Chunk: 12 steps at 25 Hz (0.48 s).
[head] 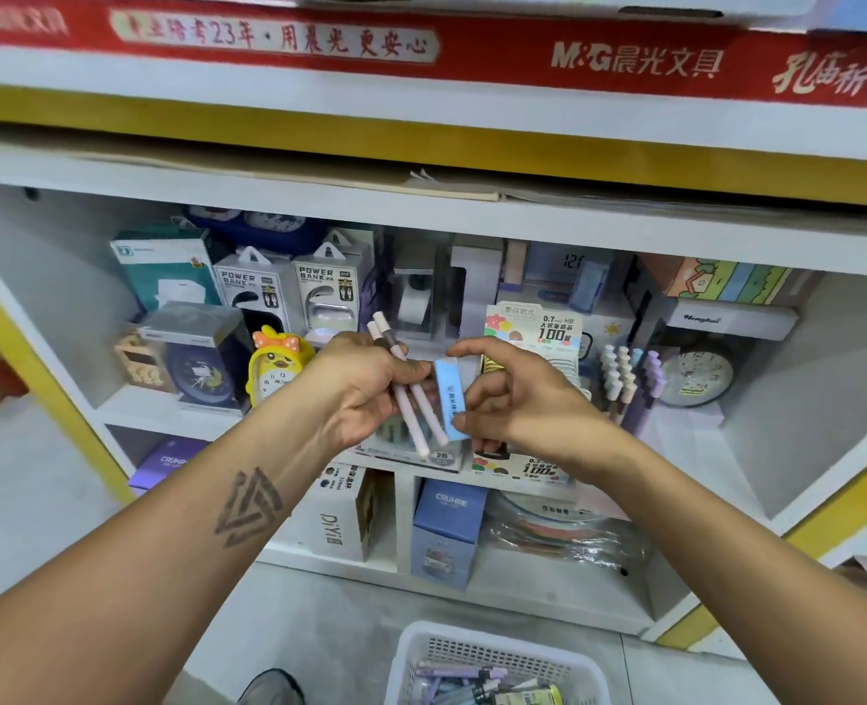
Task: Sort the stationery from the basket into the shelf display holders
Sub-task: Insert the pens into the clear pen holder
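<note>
Pens [411, 394]: we count 2, slim pale cylinders, gripped in our left hand [365, 394], fingers curled shut around them, before the shelf [472, 221]. Our right hand [523, 399] pinches 1 blue rectangular box [450, 399] (smooth, printed). Below, 1 white perforated plastic basket [492, 648] holds more.

White shelving [421, 221] with yellow trim [472, 145] fills the view, a red banner [421, 43] running along the top. Pale grey floor [29, 480] below. Lighting's bright and even, kinda washed out.
</note>
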### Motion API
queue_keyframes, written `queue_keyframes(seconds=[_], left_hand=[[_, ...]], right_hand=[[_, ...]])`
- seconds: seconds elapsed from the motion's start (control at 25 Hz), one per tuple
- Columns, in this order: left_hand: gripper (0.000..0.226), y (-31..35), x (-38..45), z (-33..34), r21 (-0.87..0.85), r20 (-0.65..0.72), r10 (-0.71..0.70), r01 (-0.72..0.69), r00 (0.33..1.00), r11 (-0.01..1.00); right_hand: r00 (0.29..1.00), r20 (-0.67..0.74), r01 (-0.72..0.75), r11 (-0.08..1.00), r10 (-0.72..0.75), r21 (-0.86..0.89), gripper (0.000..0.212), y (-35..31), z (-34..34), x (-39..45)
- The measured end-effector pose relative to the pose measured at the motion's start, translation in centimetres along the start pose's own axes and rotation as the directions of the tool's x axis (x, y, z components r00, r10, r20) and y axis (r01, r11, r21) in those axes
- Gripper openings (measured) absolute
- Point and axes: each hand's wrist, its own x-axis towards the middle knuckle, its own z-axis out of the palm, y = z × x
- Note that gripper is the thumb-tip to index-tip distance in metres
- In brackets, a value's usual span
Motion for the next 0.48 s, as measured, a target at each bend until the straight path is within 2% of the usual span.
queue_keyframes(seconds=[0.12, 0.28, 0.36, 0.48], left_hand=[[0.024, 0.6, -0.1, -1.9, 0.003, -0.032, 0.007, -0.007, 0.999, 1.0], [0.022, 1.0, -0.1, -4.2, 0.012, -0.07, -0.018, 0.019, 0.997, 1.0], [0.013, 1.1, -0.3, -4.8, 0.038, -0.089, -0.042, 0.045, 0.995, 0.998], [0.019, 1.2, -0.4, -5.2, 0.065, -0.092, -0.05, 0.056, 0.995, 0.996]], right_hand=[[1.0, -0.006, 0.002, 0.999, -0.002, 0.038, 0.051, 0.1, 0.8, 0.8], [0.984, -0.165, 0.06, 0.998, -0.06, -0.006, 0.011, -0.4, 1.6, 1.8], [0.966, -0.245, 0.076, 0.996, -0.086, -0.052, 0.006, -0.8, 1.4, 2.2], [0.951, -0.291, 0.062, 0.985, -0.108, -0.16, 0.006, -1.2, 1.0, 2.9]])
